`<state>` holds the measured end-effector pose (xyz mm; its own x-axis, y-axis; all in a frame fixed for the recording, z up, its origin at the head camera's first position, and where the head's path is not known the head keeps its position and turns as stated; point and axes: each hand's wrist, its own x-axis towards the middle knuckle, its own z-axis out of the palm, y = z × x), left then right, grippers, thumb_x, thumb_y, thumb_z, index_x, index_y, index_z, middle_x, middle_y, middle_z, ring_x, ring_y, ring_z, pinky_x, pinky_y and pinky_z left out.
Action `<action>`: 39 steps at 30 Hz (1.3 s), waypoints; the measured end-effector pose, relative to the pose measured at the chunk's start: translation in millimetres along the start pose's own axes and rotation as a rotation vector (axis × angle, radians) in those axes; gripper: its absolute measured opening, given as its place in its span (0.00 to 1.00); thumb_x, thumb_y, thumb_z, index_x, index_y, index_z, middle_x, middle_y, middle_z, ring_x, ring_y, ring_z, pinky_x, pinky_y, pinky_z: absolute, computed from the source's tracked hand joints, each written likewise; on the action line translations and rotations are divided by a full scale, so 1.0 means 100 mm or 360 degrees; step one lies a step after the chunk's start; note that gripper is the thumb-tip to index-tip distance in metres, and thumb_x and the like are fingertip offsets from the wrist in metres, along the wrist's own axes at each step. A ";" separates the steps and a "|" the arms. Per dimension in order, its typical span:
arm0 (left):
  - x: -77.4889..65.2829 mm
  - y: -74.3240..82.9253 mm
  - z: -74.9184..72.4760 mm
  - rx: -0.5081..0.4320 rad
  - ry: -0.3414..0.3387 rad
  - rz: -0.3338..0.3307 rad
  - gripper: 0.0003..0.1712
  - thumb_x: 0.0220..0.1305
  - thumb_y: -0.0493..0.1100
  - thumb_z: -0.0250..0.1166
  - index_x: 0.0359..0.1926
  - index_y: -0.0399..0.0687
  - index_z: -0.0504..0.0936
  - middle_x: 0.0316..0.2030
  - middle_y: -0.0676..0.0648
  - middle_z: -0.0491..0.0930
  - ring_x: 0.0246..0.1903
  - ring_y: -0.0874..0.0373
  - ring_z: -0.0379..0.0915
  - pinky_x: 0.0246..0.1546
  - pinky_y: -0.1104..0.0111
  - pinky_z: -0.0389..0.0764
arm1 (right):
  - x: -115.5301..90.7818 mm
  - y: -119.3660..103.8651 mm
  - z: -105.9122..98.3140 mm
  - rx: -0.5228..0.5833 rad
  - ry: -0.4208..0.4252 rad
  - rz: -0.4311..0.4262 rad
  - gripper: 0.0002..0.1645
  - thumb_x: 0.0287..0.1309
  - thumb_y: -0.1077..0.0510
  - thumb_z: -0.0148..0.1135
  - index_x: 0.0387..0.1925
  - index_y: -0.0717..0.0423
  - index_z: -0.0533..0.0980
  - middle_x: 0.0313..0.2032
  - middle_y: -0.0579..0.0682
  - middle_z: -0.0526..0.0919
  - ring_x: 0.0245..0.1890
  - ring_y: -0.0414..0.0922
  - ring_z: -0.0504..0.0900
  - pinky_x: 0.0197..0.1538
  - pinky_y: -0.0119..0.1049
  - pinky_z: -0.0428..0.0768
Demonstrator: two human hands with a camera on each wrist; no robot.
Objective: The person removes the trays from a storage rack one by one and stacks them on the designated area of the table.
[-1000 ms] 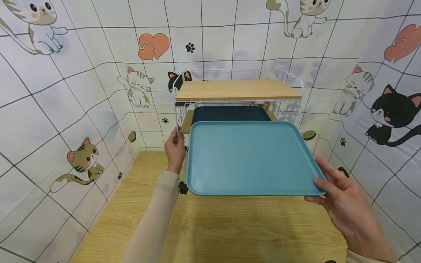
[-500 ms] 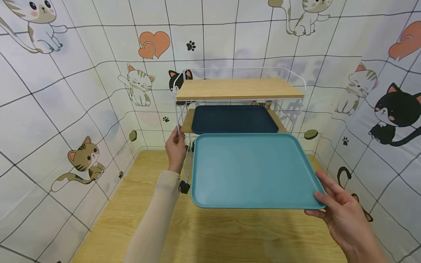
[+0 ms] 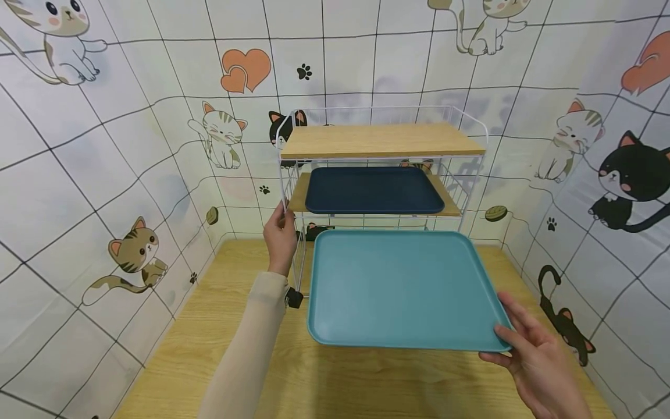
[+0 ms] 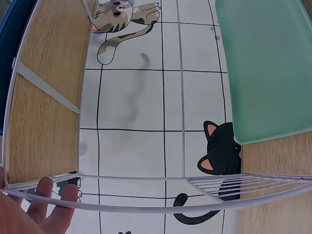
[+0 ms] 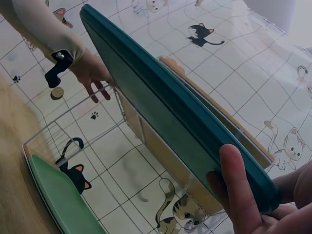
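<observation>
A teal tray, its face turned up and tilted toward the head camera, hangs in front of a white wire shelf rack. My right hand pinches its near right corner, thumb on top and fingers underneath. My left hand grips the rack's left side at middle-shelf height; in the left wrist view its fingers curl over a wire rail. On the middle shelf lies a navy tray. A green tray lies on the lowest wooden shelf, hidden behind the teal tray in the head view.
The rack's top wooden shelf has a wire guard behind it. A black foot shows at the rack's lower left. Everything stands on a wood-grain table, enclosed by cat-print walls at both sides and the back.
The teal tray has come down and toward me in my right hand, uncovering the navy tray on the middle shelf. My left hand stays on the rack.
</observation>
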<state>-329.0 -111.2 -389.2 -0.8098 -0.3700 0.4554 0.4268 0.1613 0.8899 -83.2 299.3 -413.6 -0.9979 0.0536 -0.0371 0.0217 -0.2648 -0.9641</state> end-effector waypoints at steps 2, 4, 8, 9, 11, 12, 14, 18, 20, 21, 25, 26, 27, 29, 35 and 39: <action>0.00 -0.01 0.00 0.0015 0.0010 0.0007 0.23 0.78 0.41 0.56 0.70 0.46 0.76 0.58 0.40 0.83 0.53 0.44 0.83 0.44 0.67 0.77 | 0.00 0.06 0.00 0.0002 -0.0006 -0.0014 0.39 0.77 0.67 0.49 0.80 0.34 0.57 0.82 0.46 0.31 0.49 0.32 0.84 0.38 0.41 0.88; 0.00 -0.02 0.00 0.0021 0.0013 0.0006 0.23 0.78 0.41 0.56 0.70 0.45 0.76 0.59 0.41 0.83 0.53 0.44 0.83 0.47 0.65 0.78 | 0.01 0.12 0.00 -0.0006 0.0003 -0.0011 0.39 0.77 0.67 0.49 0.80 0.34 0.56 0.82 0.48 0.29 0.49 0.31 0.84 0.37 0.41 0.88; -0.01 -0.02 0.00 0.0019 0.0004 -0.0014 0.23 0.78 0.42 0.56 0.70 0.47 0.76 0.61 0.43 0.82 0.53 0.46 0.83 0.45 0.66 0.78 | 0.01 0.26 -0.01 -0.0035 0.0026 0.0036 0.41 0.77 0.66 0.49 0.81 0.36 0.52 0.82 0.49 0.28 0.49 0.29 0.82 0.37 0.41 0.88; -0.01 -0.02 0.00 0.0018 0.0002 -0.0017 0.23 0.78 0.42 0.56 0.70 0.48 0.75 0.62 0.43 0.81 0.54 0.46 0.83 0.44 0.68 0.77 | 0.01 0.29 -0.01 -0.0045 0.0023 0.0041 0.41 0.78 0.66 0.49 0.82 0.37 0.50 0.82 0.48 0.28 0.49 0.28 0.82 0.37 0.41 0.87; -0.01 -0.01 0.01 0.0017 0.0002 -0.0013 0.23 0.78 0.42 0.56 0.70 0.49 0.75 0.63 0.44 0.80 0.54 0.46 0.83 0.40 0.72 0.76 | 0.02 0.36 -0.02 -0.0054 0.0023 0.0057 0.42 0.78 0.65 0.49 0.82 0.39 0.47 0.81 0.49 0.27 0.49 0.26 0.81 0.38 0.41 0.87; 0.00 -0.01 0.01 0.0014 0.0002 -0.0007 0.23 0.78 0.42 0.56 0.70 0.49 0.75 0.63 0.43 0.80 0.54 0.45 0.83 0.39 0.73 0.75 | 0.02 0.39 -0.02 -0.0049 0.0023 0.0060 0.42 0.78 0.65 0.49 0.83 0.40 0.46 0.81 0.49 0.27 0.49 0.26 0.80 0.38 0.42 0.87; 0.02 -0.02 0.02 0.0007 0.0005 0.0005 0.23 0.78 0.42 0.56 0.70 0.48 0.75 0.64 0.44 0.79 0.54 0.45 0.83 0.36 0.75 0.74 | 0.03 0.45 -0.02 -0.0041 0.0034 0.0068 0.42 0.78 0.65 0.49 0.83 0.42 0.45 0.81 0.51 0.27 0.49 0.25 0.80 0.38 0.42 0.87; 0.04 -0.04 0.03 -0.0012 0.0005 0.0023 0.23 0.78 0.41 0.56 0.70 0.48 0.76 0.64 0.44 0.79 0.53 0.41 0.82 0.33 0.77 0.72 | 0.06 0.55 -0.01 -0.0034 0.0078 0.0112 0.43 0.77 0.64 0.51 0.83 0.42 0.44 0.81 0.54 0.26 0.48 0.24 0.79 0.38 0.42 0.88; 0.04 -0.04 0.03 -0.0014 0.0006 0.0023 0.23 0.78 0.41 0.56 0.70 0.47 0.76 0.64 0.44 0.79 0.53 0.40 0.82 0.32 0.77 0.72 | 0.07 0.59 0.00 -0.0042 0.0098 0.0146 0.44 0.77 0.64 0.51 0.83 0.39 0.44 0.80 0.55 0.26 0.48 0.24 0.79 0.39 0.42 0.88; 0.04 -0.05 0.02 -0.0012 0.0007 0.0022 0.23 0.78 0.41 0.56 0.70 0.48 0.76 0.64 0.44 0.79 0.53 0.40 0.82 0.33 0.77 0.72 | 0.07 0.61 0.01 -0.0047 0.0109 0.0167 0.44 0.77 0.64 0.50 0.83 0.38 0.45 0.80 0.55 0.26 0.48 0.25 0.80 0.39 0.42 0.88; 0.03 -0.06 0.01 -0.0011 0.0009 0.0015 0.23 0.79 0.42 0.56 0.70 0.47 0.76 0.64 0.44 0.79 0.53 0.39 0.81 0.33 0.76 0.72 | 0.08 0.66 0.07 -0.0065 0.0139 0.0249 0.44 0.77 0.65 0.49 0.82 0.33 0.46 0.80 0.56 0.25 0.47 0.24 0.79 0.41 0.42 0.88; 0.03 -0.06 0.01 -0.0007 0.0010 0.0014 0.23 0.79 0.42 0.56 0.70 0.47 0.76 0.64 0.44 0.79 0.52 0.39 0.82 0.33 0.76 0.72 | 0.08 0.67 0.08 -0.0067 0.0145 0.0260 0.45 0.77 0.65 0.49 0.82 0.34 0.45 0.80 0.55 0.26 0.47 0.24 0.79 0.41 0.42 0.88; 0.03 -0.06 0.00 -0.0005 0.0010 0.0015 0.23 0.79 0.42 0.56 0.70 0.47 0.76 0.64 0.44 0.79 0.52 0.39 0.82 0.34 0.76 0.72 | 0.08 0.69 0.08 -0.0065 0.0145 0.0263 0.45 0.76 0.66 0.50 0.83 0.35 0.44 0.80 0.55 0.26 0.47 0.23 0.78 0.41 0.42 0.88; 0.03 -0.06 0.00 0.0000 0.0016 0.0021 0.23 0.78 0.42 0.56 0.70 0.48 0.76 0.63 0.43 0.80 0.51 0.39 0.82 0.34 0.76 0.72 | 0.08 0.73 0.09 -0.0077 0.0158 0.0278 0.46 0.76 0.66 0.50 0.83 0.38 0.42 0.80 0.55 0.27 0.47 0.22 0.77 0.41 0.42 0.88; 0.04 -0.06 0.01 0.0012 0.0034 0.0029 0.22 0.78 0.41 0.57 0.69 0.47 0.77 0.56 0.40 0.85 0.46 0.42 0.83 0.32 0.77 0.72 | 0.10 0.86 0.11 -0.0132 0.0200 0.0356 0.46 0.75 0.66 0.49 0.83 0.41 0.42 0.81 0.54 0.30 0.46 0.19 0.75 0.43 0.42 0.87; 0.04 -0.06 0.01 0.0006 0.0035 0.0030 0.22 0.78 0.41 0.57 0.69 0.48 0.77 0.50 0.39 0.86 0.43 0.46 0.83 0.30 0.77 0.72 | 0.11 0.94 0.12 -0.0135 0.0204 0.0401 0.46 0.76 0.67 0.47 0.83 0.40 0.41 0.81 0.53 0.30 0.45 0.20 0.76 0.43 0.41 0.87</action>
<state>-335.1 -113.1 -392.9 -0.7926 -0.3870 0.4713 0.4402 0.1717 0.8813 -92.6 263.9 -501.3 -0.9446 0.1191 -0.3058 0.2782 -0.2038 -0.9387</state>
